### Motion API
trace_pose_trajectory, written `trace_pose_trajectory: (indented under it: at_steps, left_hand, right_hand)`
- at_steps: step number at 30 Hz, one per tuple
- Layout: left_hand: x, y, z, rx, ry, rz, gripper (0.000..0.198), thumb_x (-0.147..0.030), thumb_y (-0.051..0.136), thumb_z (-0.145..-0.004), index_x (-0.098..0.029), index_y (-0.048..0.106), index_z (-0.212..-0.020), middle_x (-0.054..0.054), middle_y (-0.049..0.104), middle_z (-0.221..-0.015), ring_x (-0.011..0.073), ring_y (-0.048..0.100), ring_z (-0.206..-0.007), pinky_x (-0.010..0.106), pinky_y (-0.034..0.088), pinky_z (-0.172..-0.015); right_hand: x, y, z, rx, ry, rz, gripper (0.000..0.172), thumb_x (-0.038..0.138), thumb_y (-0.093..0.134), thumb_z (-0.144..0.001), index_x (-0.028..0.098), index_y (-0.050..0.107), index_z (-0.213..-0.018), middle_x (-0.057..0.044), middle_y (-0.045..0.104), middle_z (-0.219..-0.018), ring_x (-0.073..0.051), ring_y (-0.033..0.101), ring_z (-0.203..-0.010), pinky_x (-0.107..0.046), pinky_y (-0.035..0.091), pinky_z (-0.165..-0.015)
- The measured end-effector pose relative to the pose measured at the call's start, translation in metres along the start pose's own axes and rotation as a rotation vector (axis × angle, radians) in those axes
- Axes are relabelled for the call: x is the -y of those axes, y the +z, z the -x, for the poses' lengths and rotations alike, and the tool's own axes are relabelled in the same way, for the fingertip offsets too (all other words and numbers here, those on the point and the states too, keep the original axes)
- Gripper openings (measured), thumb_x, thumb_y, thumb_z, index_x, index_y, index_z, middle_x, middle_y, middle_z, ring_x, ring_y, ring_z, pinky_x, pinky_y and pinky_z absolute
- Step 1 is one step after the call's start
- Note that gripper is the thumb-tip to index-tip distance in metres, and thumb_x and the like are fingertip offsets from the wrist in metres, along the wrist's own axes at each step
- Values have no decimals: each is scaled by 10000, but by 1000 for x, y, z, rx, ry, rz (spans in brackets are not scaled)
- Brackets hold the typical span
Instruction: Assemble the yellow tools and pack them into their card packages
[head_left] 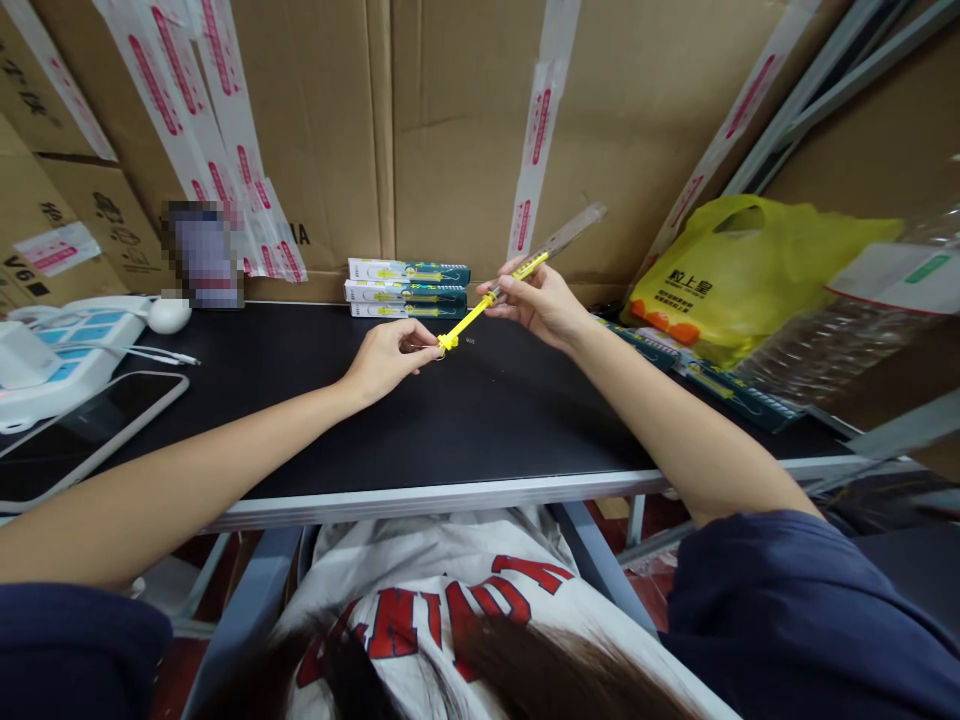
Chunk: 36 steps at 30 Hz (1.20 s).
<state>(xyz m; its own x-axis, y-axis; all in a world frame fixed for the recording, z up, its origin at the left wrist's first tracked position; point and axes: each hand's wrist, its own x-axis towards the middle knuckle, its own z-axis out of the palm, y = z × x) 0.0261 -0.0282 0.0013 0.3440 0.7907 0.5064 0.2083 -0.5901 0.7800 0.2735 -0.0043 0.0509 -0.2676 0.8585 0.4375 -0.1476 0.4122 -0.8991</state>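
Observation:
A slim yellow stick-like tool with a clear tube slants up to the right above the black tabletop. My right hand is closed around its upper part, where the yellow meets the clear tube. At the lower end, which has a knobbly yellow tip, my left hand pinches with thumb and forefinger. Something thin like a wire shows by those fingertips, too fine to make out. Behind my hands, several small green and white boxes with a yellow tool printed on them are stacked.
On the left lie a phone, a white power strip and white cables. A yellow plastic bag, more green boxes and a clear plastic package sit on the right. Taped cardboard stands behind the tabletop.

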Motion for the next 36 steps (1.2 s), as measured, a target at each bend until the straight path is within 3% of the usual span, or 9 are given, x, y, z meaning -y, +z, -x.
trace_pose_trajectory:
  at_steps: [7, 10, 14, 23, 36]
  left_hand:
    - [-1, -3, -1, -123, 63, -83, 157, -299, 704, -775, -156, 646, -800, 47, 737, -807, 139, 671, -688, 210, 544, -499]
    - [-3, -3, 0, -150, 118, -141, 125, -271, 692, -793, -159, 638, -807, 41, 738, -830, 143, 690, -731, 236, 574, -583]
    - [-5, -2, 2, -135, 165, -163, 121, -275, 683, -820, -160, 644, -827, 36, 743, -856, 139, 697, -760, 271, 594, -704]
    - [-12, 1, 7, -90, 150, -152, 136, -302, 667, -841, -167, 644, -839, 34, 735, -853, 144, 681, -758, 274, 568, -716]
    - [-19, 2, 10, -68, 164, -251, 95, -263, 646, -829, -177, 637, -791, 15, 723, -792, 138, 641, -704, 252, 514, -664]
  right_hand:
    - [1, 2, 2, -11, 9, 29, 518, 490, 881, -677, 221, 510, -919, -15, 747, -868, -125, 719, -756, -255, 632, -682]
    - [2, 7, 5, -23, -7, 32, 521, 471, 908, -633, 213, 535, -889, -21, 745, -897, -130, 720, -753, -244, 633, -659]
    - [-2, 17, 9, -8, 0, 35, 523, 444, 926, -598, 188, 577, -891, -16, 723, -883, -127, 718, -741, -234, 635, -643]
    - [-17, 43, 21, 117, 69, 50, 467, 516, 861, -678, 173, 599, -854, 36, 649, -644, -88, 632, -588, -247, 630, -606]
    - [-25, 59, 29, 26, 83, 1, 541, 574, 861, -639, 189, 518, -805, 44, 655, -586, -95, 622, -524, -246, 603, -547]
